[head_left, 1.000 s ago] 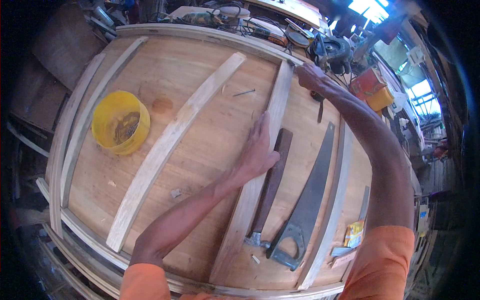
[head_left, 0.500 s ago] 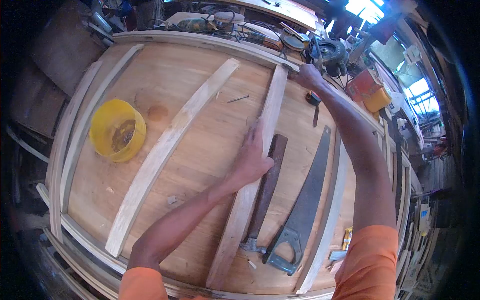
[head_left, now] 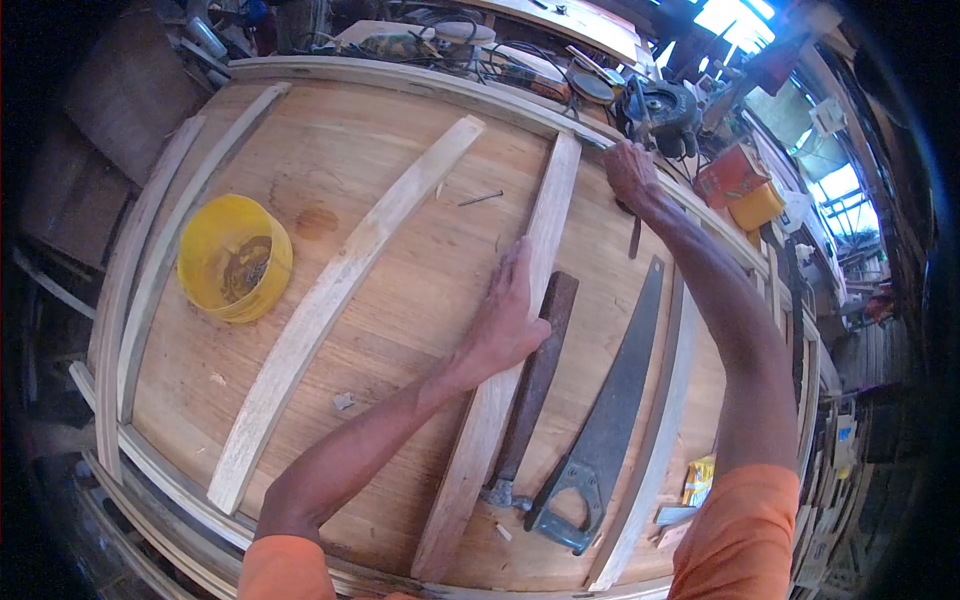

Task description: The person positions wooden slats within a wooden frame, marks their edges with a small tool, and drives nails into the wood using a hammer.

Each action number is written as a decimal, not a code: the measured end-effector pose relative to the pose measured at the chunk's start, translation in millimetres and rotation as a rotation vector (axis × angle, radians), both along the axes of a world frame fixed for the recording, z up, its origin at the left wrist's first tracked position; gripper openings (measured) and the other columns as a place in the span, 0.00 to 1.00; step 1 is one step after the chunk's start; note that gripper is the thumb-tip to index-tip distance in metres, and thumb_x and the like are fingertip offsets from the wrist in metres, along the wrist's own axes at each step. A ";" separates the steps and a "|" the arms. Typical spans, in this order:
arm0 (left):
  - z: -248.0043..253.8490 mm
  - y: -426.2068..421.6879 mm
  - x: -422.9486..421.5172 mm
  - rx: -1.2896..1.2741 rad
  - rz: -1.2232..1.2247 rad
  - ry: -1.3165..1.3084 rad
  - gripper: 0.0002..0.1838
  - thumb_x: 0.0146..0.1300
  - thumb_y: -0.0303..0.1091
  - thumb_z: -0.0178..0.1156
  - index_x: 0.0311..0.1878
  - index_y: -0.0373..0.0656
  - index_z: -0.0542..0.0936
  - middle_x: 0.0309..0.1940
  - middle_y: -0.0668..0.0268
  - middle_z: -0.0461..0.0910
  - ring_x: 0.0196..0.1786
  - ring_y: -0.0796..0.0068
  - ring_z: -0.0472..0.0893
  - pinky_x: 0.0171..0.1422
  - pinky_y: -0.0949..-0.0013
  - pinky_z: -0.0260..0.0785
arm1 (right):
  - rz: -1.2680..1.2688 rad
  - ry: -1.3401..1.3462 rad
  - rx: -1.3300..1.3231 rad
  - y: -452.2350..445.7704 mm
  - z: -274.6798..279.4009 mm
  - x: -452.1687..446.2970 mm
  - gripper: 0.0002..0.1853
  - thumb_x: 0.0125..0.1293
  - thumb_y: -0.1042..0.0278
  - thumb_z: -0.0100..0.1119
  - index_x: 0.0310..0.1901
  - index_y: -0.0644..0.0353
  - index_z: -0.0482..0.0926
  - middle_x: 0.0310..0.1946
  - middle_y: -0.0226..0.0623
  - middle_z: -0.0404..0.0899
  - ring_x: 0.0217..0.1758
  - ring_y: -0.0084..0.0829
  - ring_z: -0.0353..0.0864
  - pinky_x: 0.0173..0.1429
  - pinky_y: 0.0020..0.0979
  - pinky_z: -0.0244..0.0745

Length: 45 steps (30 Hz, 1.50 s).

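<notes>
My left hand (head_left: 508,318) lies on a wooden slat (head_left: 490,410), its fingers along the left edge and its thumb across to the right. My right hand (head_left: 632,176) is closed at the far rail, near the slat's far end, around something I cannot make out. Just right of the slat lies a hammer (head_left: 538,375) with a dark handle, its head toward me. Beside it is a handsaw (head_left: 605,420). A nail (head_left: 480,198) rests on the board left of the slat. The tape measure (head_left: 634,232) is partly hidden below my right hand.
A yellow bucket (head_left: 236,258) stands on the board (head_left: 400,290) at the left. Another slat (head_left: 345,300) crosses between it and my left hand. Beyond the far rail (head_left: 420,82) are a circular saw (head_left: 660,112), cables, a red box (head_left: 730,177) and a yellow container (head_left: 757,206).
My right hand has shifted slightly right along the far rail and now covers part of the tape measure. My left hand stays on the slat. The view has tilted a little.
</notes>
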<state>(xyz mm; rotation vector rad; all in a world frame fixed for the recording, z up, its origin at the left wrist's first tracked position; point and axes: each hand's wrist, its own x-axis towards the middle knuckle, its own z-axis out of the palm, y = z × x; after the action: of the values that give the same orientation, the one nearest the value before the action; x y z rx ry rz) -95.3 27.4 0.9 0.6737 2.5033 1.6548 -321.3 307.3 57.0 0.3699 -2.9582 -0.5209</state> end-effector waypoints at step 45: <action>10.2 -0.5 0.8 -0.032 0.013 -0.057 0.56 0.53 0.24 0.63 0.83 0.27 0.42 0.82 0.36 0.48 0.86 0.41 0.48 0.90 0.55 0.41 | 0.135 -0.191 0.211 -47.4 8.4 -38.6 0.11 0.68 0.70 0.59 0.43 0.67 0.86 0.41 0.52 0.88 0.45 0.49 0.91 0.44 0.47 0.88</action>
<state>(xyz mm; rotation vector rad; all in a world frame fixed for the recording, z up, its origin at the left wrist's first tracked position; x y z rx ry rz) -94.4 26.8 11.1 0.5997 2.4935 1.6110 -359.9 259.9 65.4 0.6710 -3.0349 -0.8258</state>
